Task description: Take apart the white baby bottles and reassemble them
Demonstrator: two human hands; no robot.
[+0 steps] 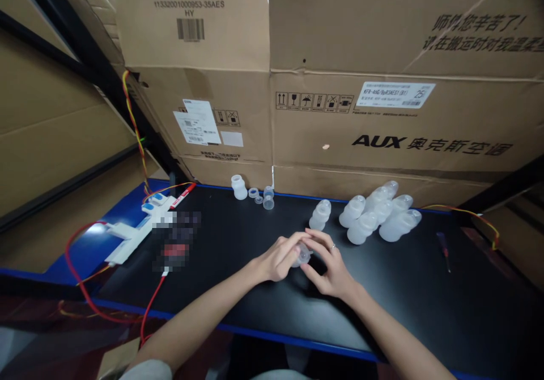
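Near the middle of the black table I hold a small translucent plastic bottle (302, 254), mostly covered by my fingers, with a clear rounded top showing. My left hand (276, 260) is closed on its left side. From the right, the thumb and fingers of my right hand (330, 269) curve round it, and a ring sits on one finger. Just beyond my hands stands a single frosted feeding bottle (320, 215) with a clear domed cap. Several similar capped bottles (362, 228) stand grouped to the right.
At the back left are an open frosted bottle (239, 188), a loose ring (253, 193) and small clear caps (268, 201). A white power strip (140, 229) with red cables lies left. A screwdriver (444, 252) lies right. Large cardboard (314, 125) walls off the back.
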